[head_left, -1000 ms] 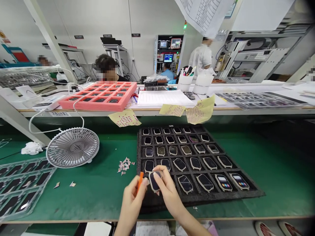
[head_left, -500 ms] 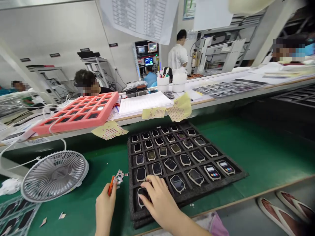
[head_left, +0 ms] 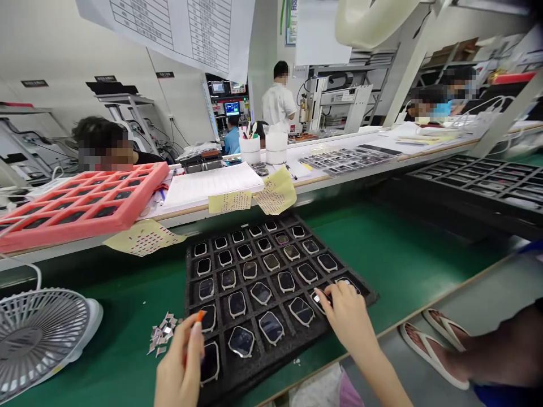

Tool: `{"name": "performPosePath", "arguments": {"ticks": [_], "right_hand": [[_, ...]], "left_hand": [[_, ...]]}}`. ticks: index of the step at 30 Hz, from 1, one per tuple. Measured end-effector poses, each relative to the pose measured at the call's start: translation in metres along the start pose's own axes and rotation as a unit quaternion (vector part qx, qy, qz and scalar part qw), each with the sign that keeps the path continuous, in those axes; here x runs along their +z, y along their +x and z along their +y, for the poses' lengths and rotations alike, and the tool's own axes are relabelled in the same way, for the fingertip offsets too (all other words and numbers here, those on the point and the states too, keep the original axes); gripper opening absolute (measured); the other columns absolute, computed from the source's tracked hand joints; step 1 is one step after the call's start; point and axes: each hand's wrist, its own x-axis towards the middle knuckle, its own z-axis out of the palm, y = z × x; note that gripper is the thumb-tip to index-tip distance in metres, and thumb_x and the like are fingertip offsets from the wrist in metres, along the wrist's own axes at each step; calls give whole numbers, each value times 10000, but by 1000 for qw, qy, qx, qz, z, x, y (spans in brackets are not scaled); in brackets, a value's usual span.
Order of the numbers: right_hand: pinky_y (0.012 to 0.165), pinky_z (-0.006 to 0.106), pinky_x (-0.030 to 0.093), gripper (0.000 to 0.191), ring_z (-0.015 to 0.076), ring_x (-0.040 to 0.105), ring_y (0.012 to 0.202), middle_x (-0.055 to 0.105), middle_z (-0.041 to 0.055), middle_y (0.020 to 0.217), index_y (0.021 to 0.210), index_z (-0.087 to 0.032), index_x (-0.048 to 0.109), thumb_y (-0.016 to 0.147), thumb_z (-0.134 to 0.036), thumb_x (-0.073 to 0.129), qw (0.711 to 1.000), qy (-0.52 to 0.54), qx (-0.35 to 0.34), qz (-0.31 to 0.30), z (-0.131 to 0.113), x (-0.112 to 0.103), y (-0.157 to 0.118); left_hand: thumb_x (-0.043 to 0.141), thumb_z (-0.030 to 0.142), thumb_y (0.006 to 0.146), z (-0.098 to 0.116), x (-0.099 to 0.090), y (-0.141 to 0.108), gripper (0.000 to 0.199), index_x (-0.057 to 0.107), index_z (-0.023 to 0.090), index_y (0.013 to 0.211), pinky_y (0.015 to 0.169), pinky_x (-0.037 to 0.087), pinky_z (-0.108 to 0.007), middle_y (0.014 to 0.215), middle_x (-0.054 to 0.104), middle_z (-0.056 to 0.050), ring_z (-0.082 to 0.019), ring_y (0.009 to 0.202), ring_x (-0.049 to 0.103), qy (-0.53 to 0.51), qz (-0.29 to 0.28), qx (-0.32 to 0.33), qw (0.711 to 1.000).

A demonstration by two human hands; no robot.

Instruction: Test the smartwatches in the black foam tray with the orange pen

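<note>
My left hand is closed round a slim orange tool, its tip sticking out above the fingers; the rest is hidden. It hovers by the near left corner of a black foam tray. Rows of smartwatches without straps lie in the tray's compartments, such as a dark-screened watch. On the near right side, my right hand has thumb and fingers closed at the edge of a smartwatch with a lit screen, partly covered by the fingers. Another watch lies just behind that hand.
Small paper-like scraps lie on the green mat left of the tray. A grey fan stands at the left. The shelf above bears a pink foam tray, papers and white cups. A person in sandals is close on the right.
My right hand has moved from the tray's near left compartment across to a lit watch at the right. My left hand still holds the orange tool. The view has swung right.
</note>
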Motion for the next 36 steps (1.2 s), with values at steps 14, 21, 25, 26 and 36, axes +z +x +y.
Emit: {"name": "performPosePath", "arguments": {"ticks": [14,21,25,26,36], "right_hand": [[388,187,233,403,60,332,402,488,-67,557,889,-220,518,728,-536,707,526,770,336,-130,-24,-30,18],[339,150,232,373,19,317,337,503,-79,532,806,-209,535,716,-504,744,478,797,340,-146,-21,-35,19],[333,140,238,364,17,329,329,487,-88,507,796,-207,530,733,-500,737,474,801,333,-150,-18,-36,19],[329,136,230,363,16,324,325,482,-91,498,797,-206,530,735,-498,737,473,803,331,-149,-17,-35,19],[297,105,154,502,2,190,331,396,-134,443,906,-179,576,554,-388,866,298,841,395,-217,-23,-27,14]], "left_hand": [[378,482,939,74,128,-27,407,563,154,783,486,232,-220,534,349,74,-91,491,306,-201,-401,49,892],[396,445,939,83,138,-28,398,576,147,744,480,236,-222,531,351,71,-86,480,309,-204,-408,59,888],[398,452,936,84,139,-28,420,598,144,732,483,240,-223,529,361,65,-85,477,321,-192,-404,66,892],[401,453,934,85,139,-27,424,601,143,723,484,240,-224,523,360,64,-85,477,319,-190,-402,70,893],[442,553,883,87,136,-27,479,535,149,643,461,208,-223,490,341,64,-76,456,272,-230,-415,73,877]]}}
